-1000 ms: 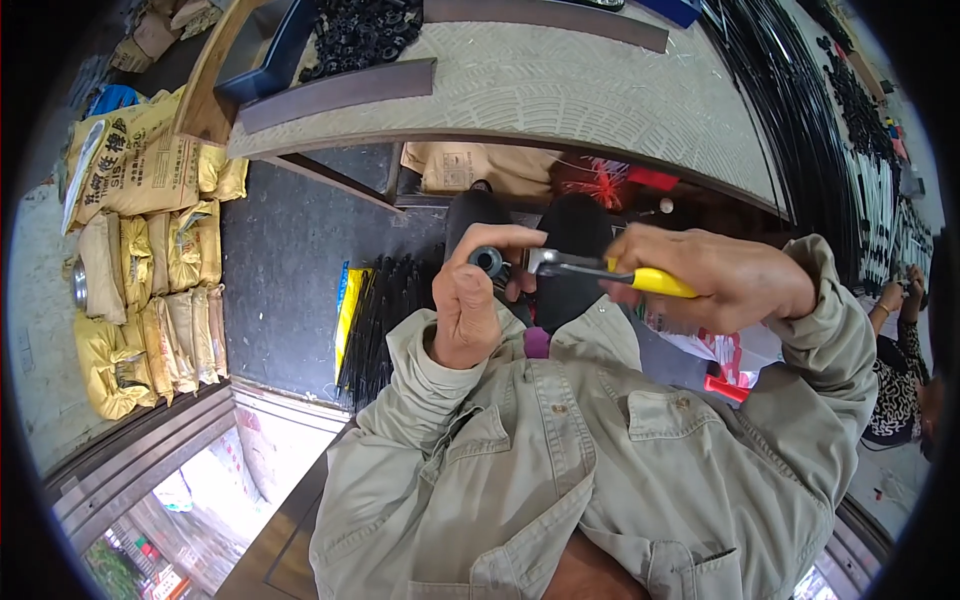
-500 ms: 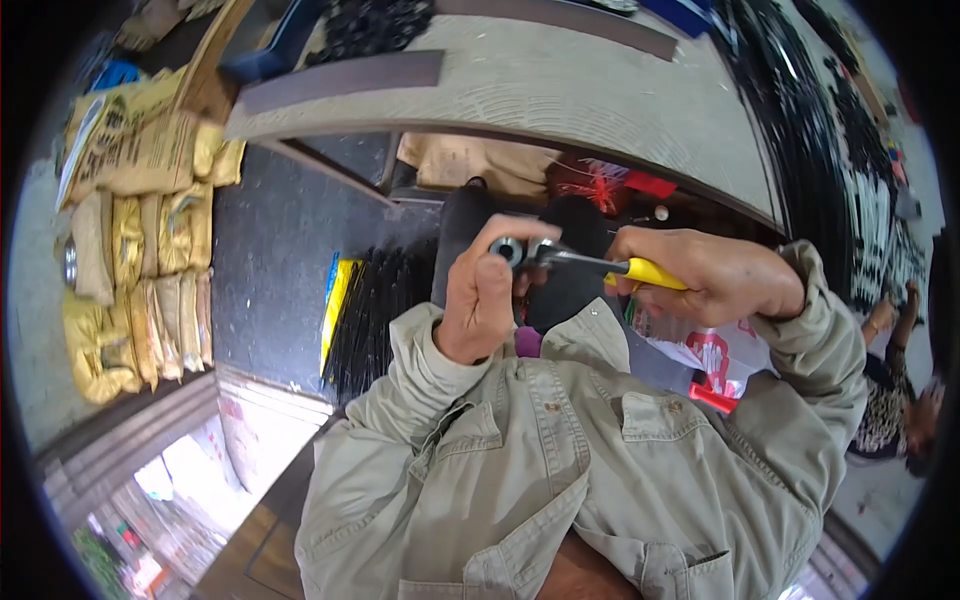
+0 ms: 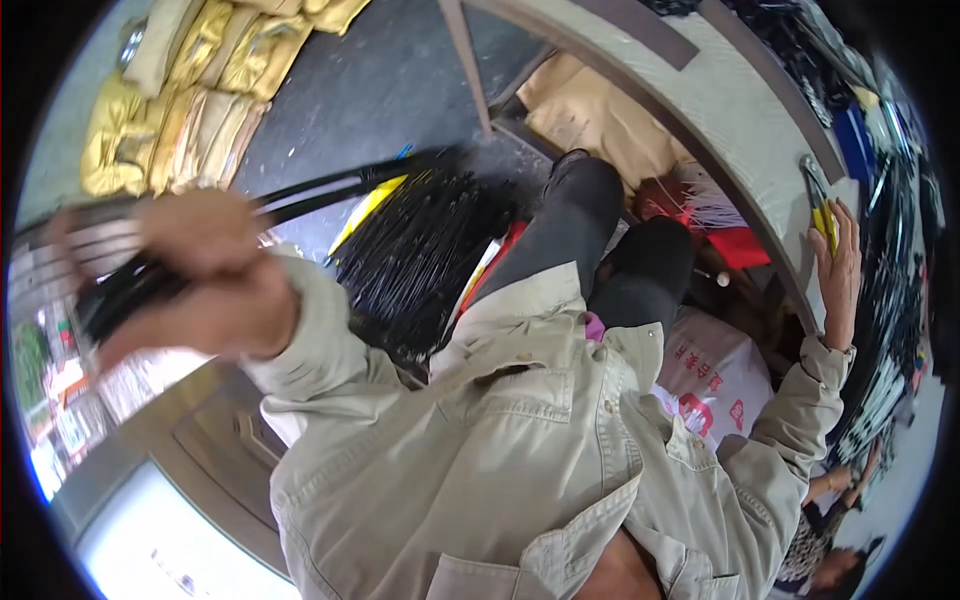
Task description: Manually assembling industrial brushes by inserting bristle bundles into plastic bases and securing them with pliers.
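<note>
My left hand point(image 3: 215, 275) is raised at the far left and smeared by motion. Its fingers are wrapped round a black cable point(image 3: 310, 192), whose two long strands stretch right over the floor. A dark bunched part of it shows below the fingers. My right hand point(image 3: 842, 265) rests at the right end of the worktable point(image 3: 745, 105), fingers stretched out. Beside its fingers and partly under them lie pliers point(image 3: 822, 200) with yellow handles and metal jaws pointing away. Between my left arm and my legs lies a large bundle of black cables point(image 3: 425, 250) on the floor.
Yellow and tan sacks point(image 3: 215, 125) are stacked at the upper left. A white printed bag point(image 3: 715, 370) stands right of my legs, under the table. Black cables point(image 3: 875, 270) hang in rows along the right. Another person point(image 3: 825, 545) is at the lower right.
My right hand has carried the pliers from the middle to the table and loosened around them. My left hand has swung far left, with the black cable in it. The view has turned.
</note>
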`<state>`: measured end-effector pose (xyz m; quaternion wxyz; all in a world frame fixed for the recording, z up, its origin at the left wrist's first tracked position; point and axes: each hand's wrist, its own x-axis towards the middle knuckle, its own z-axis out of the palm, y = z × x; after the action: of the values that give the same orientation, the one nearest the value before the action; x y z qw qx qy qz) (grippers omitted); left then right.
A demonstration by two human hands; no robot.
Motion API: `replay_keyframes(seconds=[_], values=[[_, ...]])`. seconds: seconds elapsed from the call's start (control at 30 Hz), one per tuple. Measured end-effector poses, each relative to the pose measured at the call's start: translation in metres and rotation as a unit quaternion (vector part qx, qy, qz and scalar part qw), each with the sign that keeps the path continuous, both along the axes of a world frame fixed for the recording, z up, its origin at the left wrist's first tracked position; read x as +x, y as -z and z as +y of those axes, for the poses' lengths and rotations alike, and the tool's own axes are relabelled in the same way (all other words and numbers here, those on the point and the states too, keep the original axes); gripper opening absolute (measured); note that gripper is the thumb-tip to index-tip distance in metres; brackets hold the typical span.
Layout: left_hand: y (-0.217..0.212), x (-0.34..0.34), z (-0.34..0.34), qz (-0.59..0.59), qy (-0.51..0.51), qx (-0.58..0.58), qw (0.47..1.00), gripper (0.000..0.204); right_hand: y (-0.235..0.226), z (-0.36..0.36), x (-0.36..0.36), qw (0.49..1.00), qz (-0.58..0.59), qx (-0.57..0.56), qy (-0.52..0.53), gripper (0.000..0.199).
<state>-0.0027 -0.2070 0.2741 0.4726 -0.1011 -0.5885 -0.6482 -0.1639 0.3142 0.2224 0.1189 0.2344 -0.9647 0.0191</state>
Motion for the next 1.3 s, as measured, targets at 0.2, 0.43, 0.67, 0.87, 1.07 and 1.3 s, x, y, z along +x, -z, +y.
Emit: replay_keyframes(seconds=[0.2,0.43,0.67,0.87,1.07,1.3], values=[[0.214,-0.087,0.009,-0.414,0.028,-0.270,0.869,0.031,-0.018,0.062,0.029,0.993,0.048,0.034,0.104,0.047],[0.374,-0.075,-0.015,-0.624,-0.021,-0.386,0.679,0.070,-0.021,0.081,0.028,0.946,0.071,0.094,0.301,0.048],[0.300,-0.075,0.100,-0.391,0.029,-0.481,0.784,0.063,0.031,0.100,-0.005,0.898,0.061,0.114,0.421,0.026],[0.259,-0.022,0.203,-0.273,0.213,-0.498,0.795,0.050,0.033,0.099,-0.009,0.908,0.058,0.094,0.404,0.024],[0.276,-0.015,0.217,-0.250,0.276,-0.529,0.762,0.041,0.027,0.092,-0.012,0.917,0.114,0.082,0.374,0.029],[0.271,-0.010,0.216,-0.261,0.280,-0.513,0.769,0.030,0.002,0.136,-0.002,0.884,0.057,-0.176,0.429,0.029]])
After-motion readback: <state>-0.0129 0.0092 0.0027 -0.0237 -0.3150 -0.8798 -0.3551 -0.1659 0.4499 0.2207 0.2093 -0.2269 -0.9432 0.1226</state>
